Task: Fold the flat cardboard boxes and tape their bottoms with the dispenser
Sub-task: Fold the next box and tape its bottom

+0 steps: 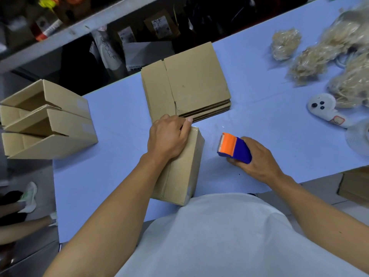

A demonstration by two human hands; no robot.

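- Well off to the left of our left hand, three folded brown cardboard boxes lie on their sides at the edge of the pale blue table; a careless push could tip them off.
- Our left hand grips the far end of the brown cardboard box under it; if that grip slackens, the flaps may spring apart.
- Just beyond it sits the stack of flat brown cardboard boxes.
- Our right hand clasps the blue and orange tape dispenser, clear of the box; a skewed start could miss the seam.

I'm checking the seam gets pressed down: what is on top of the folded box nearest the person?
The left hand rests on the far end of the box, fingers curled over its edge. The surface under the hand is hidden.
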